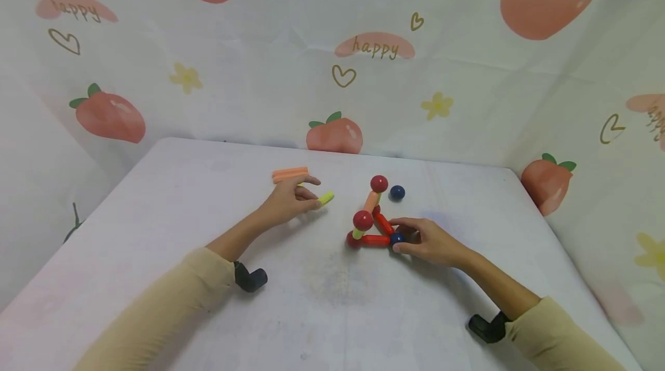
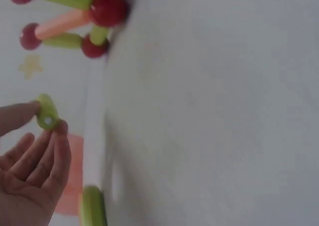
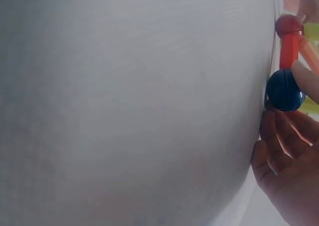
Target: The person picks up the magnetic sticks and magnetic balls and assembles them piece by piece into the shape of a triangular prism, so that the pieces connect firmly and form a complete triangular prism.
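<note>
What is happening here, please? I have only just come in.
A person is handling rods and balls. The left hand pinches a yellow-green rod, apart from the small structure. The right hand holds a dark blue ball where two red rods of that structure meet. Another dark blue ball and some orange rods lie loose on the table.

Glossy plastic-looking blue ball (image 3: 285, 91), smooth green stick (image 2: 47, 110), creased cloth backdrop (image 1: 280, 77)

Green stick (image 2: 46, 108) in left hand (image 2: 37, 181)
</note>
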Demonstrator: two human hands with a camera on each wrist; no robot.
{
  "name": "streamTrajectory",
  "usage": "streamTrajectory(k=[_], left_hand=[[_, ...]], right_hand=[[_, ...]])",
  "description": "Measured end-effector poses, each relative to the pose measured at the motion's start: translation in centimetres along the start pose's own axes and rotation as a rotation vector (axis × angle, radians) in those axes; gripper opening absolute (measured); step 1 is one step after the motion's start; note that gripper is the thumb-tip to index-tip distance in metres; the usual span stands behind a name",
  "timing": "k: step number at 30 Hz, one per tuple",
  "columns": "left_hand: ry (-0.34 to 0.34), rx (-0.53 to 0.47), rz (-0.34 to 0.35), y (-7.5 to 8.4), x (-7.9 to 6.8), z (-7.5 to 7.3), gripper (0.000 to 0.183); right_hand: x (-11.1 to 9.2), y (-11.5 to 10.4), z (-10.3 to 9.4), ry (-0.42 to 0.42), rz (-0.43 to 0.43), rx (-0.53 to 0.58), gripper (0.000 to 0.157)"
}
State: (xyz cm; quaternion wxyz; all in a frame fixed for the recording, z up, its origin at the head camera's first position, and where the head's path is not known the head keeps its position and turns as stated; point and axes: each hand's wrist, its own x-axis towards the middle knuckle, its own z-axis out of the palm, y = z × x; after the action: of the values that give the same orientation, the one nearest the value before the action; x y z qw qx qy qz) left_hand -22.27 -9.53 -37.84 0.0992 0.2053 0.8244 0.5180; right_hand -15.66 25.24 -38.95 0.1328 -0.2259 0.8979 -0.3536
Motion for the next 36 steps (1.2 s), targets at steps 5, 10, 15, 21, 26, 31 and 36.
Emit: streamTrajectory(k=[5, 10, 15, 21, 26, 31, 36], left_hand=[[-0.048, -0.300, -0.151, 2.6, 0.7, 1.2, 0.055], [-0.084, -0.441, -0.160, 4.8, 1.5, 2.8, 0.048], [-0.155, -0.418, -0.120, 5.8, 1.9, 4.2, 0.044], [-0.192, -0.393, -0.143, 6.3, 2.0, 5.0, 0.041], [-0.178, -0.375, -0.207, 6.5, 2.3, 5.3, 0.042], [-0.149, -0.336, -0.281, 6.9, 2.8, 5.6, 0.041], [-0.141, -0.274, -0.318, 7.5, 2.9, 5.8, 0.038]], right_hand=[[0.0, 0.0, 0.0, 0.001, 0.007, -0.003, 0.057], [0.0, 0.0, -0.1, -0.002, 0.009, 0.006, 0.058], [0.0, 0.1, -0.1, -0.008, 0.006, 0.018, 0.057], [0.0, 0.0, -0.1, -0.008, 0.004, 0.015, 0.057], [0.1, 0.1, -0.1, -0.008, 0.000, 0.017, 0.057], [0.0, 0.1, -0.1, -0.006, -0.005, 0.018, 0.057], [0.1, 0.2, 0.0, -0.004, -0.013, 0.019, 0.057]])
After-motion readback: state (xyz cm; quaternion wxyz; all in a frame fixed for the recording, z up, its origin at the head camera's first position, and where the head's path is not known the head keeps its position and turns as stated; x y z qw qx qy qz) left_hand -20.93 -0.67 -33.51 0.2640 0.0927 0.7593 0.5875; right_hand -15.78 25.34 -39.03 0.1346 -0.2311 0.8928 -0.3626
